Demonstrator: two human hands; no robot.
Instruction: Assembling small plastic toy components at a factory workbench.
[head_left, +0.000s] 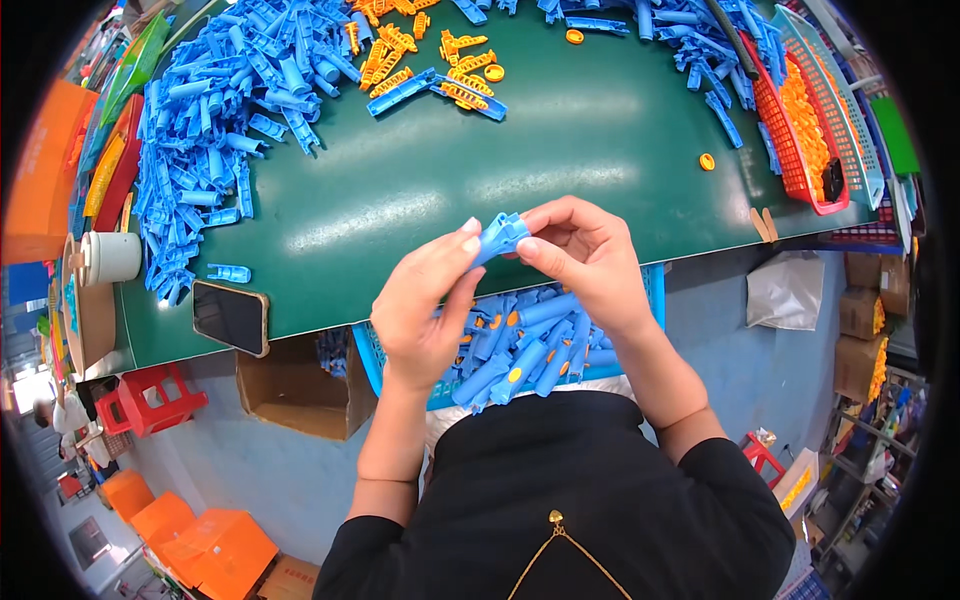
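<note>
Over the front edge of the green table, a blue plastic tube-shaped part (pixel 500 238) is held up between my two hands. My left hand (pixel 422 305) is closed around its left side, with the thumb below and fingers above. At its right end, the thumb and index finger of my right hand (pixel 592 258) pinch the part. Below my hands, a blue basket (pixel 657 295) holds many similar blue tubes (pixel 520 362), some with orange round pieces on them. Whatever lies inside the held part is hidden.
A large heap of blue parts (pixel 215 110) covers the table's left side. Orange toothed pieces (pixel 390 50) lie at the far middle. A phone (pixel 230 317) rests by the front edge. At right stands a red basket (pixel 775 120) of orange pieces. A cardboard box (pixel 290 395) sits below.
</note>
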